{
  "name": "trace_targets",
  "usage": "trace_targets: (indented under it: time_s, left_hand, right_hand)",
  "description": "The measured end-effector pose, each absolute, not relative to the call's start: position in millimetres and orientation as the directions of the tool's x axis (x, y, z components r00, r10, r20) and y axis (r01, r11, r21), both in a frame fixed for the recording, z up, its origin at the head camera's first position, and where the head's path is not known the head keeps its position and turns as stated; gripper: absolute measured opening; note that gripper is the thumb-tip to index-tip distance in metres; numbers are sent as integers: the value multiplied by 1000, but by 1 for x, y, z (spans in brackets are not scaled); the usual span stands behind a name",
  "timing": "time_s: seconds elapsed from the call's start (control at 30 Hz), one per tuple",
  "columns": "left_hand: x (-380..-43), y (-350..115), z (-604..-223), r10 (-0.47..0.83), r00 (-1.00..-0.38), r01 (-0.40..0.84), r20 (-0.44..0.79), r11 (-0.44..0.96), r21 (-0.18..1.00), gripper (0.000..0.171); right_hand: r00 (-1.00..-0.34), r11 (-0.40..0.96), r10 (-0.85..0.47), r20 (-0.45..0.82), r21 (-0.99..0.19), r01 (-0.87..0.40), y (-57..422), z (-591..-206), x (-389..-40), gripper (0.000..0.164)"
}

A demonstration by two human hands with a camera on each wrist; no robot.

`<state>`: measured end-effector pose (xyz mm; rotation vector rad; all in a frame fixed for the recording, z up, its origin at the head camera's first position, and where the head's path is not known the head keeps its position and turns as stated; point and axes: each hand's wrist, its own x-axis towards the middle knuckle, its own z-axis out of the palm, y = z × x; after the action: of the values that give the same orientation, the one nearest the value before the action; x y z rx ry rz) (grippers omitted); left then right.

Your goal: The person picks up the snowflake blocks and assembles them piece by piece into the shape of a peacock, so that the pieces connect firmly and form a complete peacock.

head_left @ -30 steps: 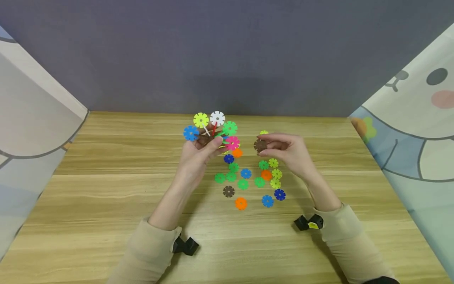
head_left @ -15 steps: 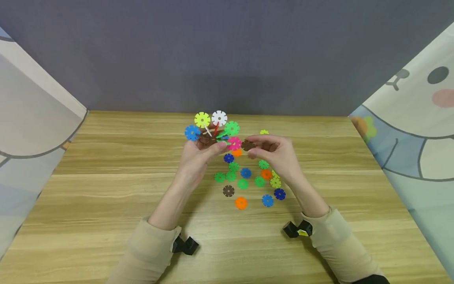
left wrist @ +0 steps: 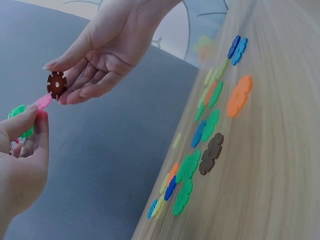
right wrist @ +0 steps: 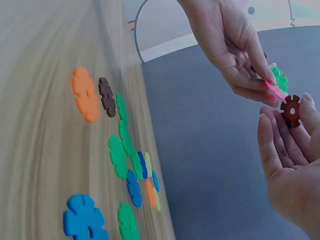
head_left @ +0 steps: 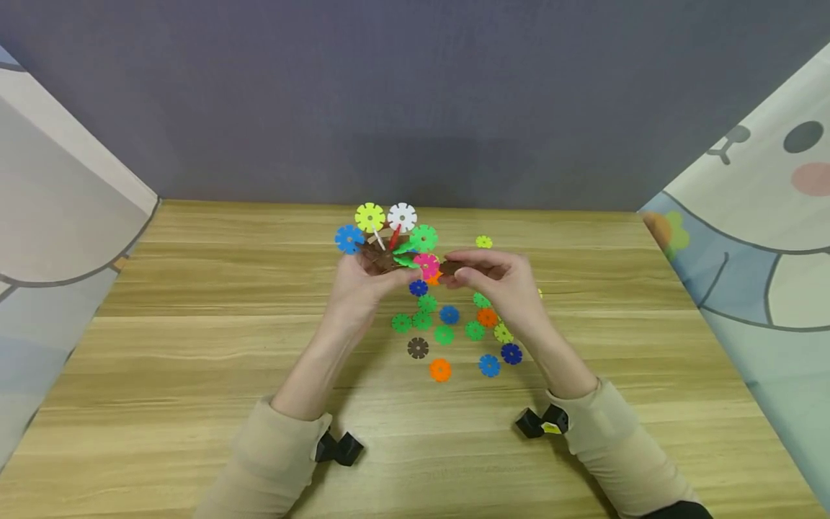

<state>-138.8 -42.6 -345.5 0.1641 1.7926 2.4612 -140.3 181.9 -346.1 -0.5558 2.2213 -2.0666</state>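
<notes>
Above the table, my left hand (head_left: 361,288) holds a cluster of joined plastic notched discs. At its edge are a blue disc (head_left: 349,239), a yellow-green disc (head_left: 370,218), a white disc (head_left: 402,217) and a green disc (head_left: 424,238). The left thumb and fingers pinch the pink notched disc (right wrist: 276,91), which sticks out to the right. My right hand (head_left: 504,280) pinches a brown notched disc (left wrist: 56,85) between thumb and fingers. The brown disc meets the pink disc's edge in both wrist views; whether their slots are engaged, I cannot tell. Left fingers hide part of the cluster.
Several loose discs lie on the wooden table below the hands, among them a brown disc (head_left: 418,348), an orange disc (head_left: 440,370) and a dark blue disc (head_left: 511,354). A grey panel (head_left: 415,101) rises behind the table, with printed panels on both sides.
My right hand has moved left with the brown disc, bringing it to the pink disc, and the disc has turned edge-on to the head view. The left hand has stayed nearly still.
</notes>
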Motion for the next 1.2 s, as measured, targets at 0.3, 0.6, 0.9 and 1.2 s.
trace_targets:
  time_s: [0.3, 0.6, 0.9, 1.2]
  left_hand:
    - [-136, -38, -345, 104, -993, 21, 58, -327, 945, 50]
    - [-134, -37, -345, 133, -988, 33, 73, -278, 960, 44]
    - [-134, -41, -341, 155, -987, -82, -49, -213, 974, 44]
    - [-134, -42, -342, 187, -964, -209, -189, -97, 973, 46]
  right_hand:
    - [-921, -30, -276, 275, -960, -278, 175, -350, -136, 28]
    - [-923, 14, -263, 282, -955, -296, 173, -353, -133, 27]
    - [-916, -21, -313, 250, -966, -256, 173, -356, -135, 28]
    - [-910, -17, -356, 215, -975, -223, 176, -356, -138, 29]
